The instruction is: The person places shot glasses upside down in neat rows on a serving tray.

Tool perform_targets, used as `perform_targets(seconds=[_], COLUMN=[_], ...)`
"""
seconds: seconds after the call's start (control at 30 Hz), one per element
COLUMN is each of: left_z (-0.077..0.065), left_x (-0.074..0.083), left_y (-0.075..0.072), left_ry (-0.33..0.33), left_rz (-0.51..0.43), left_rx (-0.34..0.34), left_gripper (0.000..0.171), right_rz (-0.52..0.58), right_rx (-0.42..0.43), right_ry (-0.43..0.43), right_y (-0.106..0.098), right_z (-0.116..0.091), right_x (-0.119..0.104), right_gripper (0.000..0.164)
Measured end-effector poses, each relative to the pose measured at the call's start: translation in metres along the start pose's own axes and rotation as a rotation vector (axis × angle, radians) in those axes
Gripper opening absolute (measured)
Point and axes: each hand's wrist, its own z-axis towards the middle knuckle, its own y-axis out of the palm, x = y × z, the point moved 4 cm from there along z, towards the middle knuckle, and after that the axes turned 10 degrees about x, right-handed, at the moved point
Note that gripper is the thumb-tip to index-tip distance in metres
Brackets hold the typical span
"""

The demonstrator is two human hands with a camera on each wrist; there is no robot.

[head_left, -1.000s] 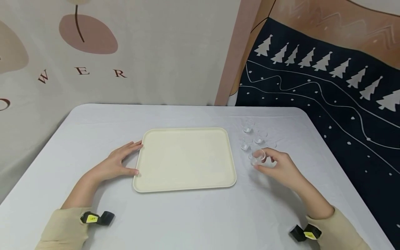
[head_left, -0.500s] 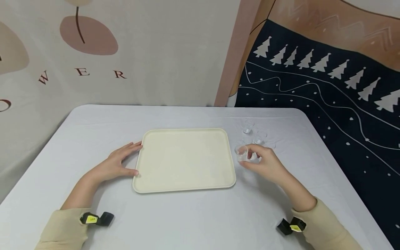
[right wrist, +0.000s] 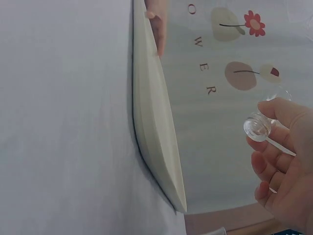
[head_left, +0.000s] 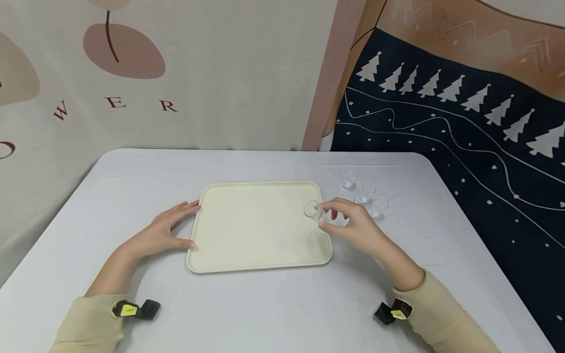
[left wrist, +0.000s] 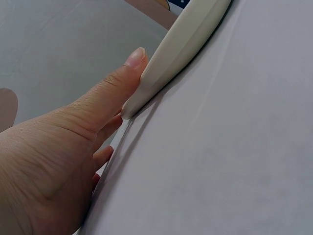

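Note:
A cream rectangular tray [head_left: 260, 230] lies on the white-covered table. At its left edge rests my left hand [head_left: 161, 233], fingers fairly straight and spread, with the thumb on the rim. In the left wrist view the thumb [left wrist: 117, 83] lies along the tray's outer edge [left wrist: 171, 54]. Over the tray's right side, my right hand [head_left: 353, 223] pinches a small clear cup [head_left: 311, 210] between thumb and fingers. The right wrist view shows the cup's thick round base [right wrist: 257, 128] facing the camera, held above the level of the tray.
Several more clear cups [head_left: 347, 182] stand on the table to the right of the tray, partly behind my right hand. The white tablecloth [head_left: 265, 314] stretches in front of the tray. Printed cloths [head_left: 238, 88] hang behind and to the right of the table.
My right hand has carried the clear cup leftward from the group of cups to over the tray's right side. The left hand stays at the tray's left edge.

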Motion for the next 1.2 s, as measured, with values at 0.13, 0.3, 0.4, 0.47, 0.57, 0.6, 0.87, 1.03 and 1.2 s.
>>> perform_targets(seconds=[0.13,0.3,0.4,0.47,0.57,0.6,0.87,1.03,1.2], left_z=[0.000,-0.001,-0.001,0.000,0.000,0.000,0.000,0.000,-0.001], left_x=[0.001,0.003,0.003,0.002,0.000,0.000,-0.005,-0.004,-0.002], left_y=[-0.001,-0.002,-0.001,-0.001,0.000,0.000,0.000,0.000,0.000], left_ry=[0.002,0.009,0.006,0.001,0.002,0.005,-0.009,-0.002,0.020], left_rz=[0.001,-0.009,-0.005,-0.001,-0.006,-0.009,-0.013,-0.016,-0.013], left_rx=[0.000,-0.005,-0.004,-0.003,-0.002,-0.001,-0.005,-0.003,0.003], left_gripper=[0.093,0.092,0.092,0.092,0.092,0.092,0.092,0.091,0.090], right_rz=[0.034,0.070,0.059,0.053,0.065,0.075,0.152,0.191,0.227], right_rx=[-0.011,-0.019,-0.016,-0.009,0.004,0.009,0.035,0.043,0.044], right_ry=[-0.024,-0.042,-0.059,-0.076,-0.096,-0.098,-0.092,-0.081,-0.069], right_y=[0.007,0.016,0.022,0.026,0.033,0.035,0.051,0.067,0.084], right_z=[0.004,0.009,0.012,0.014,0.017,0.018,0.029,0.036,0.041], right_x=[-0.003,-0.005,-0.005,-0.006,-0.007,-0.008,-0.023,-0.028,-0.034], right_gripper=[0.032,0.029,0.029,0.028,0.028,0.028,0.028,0.029,0.030])
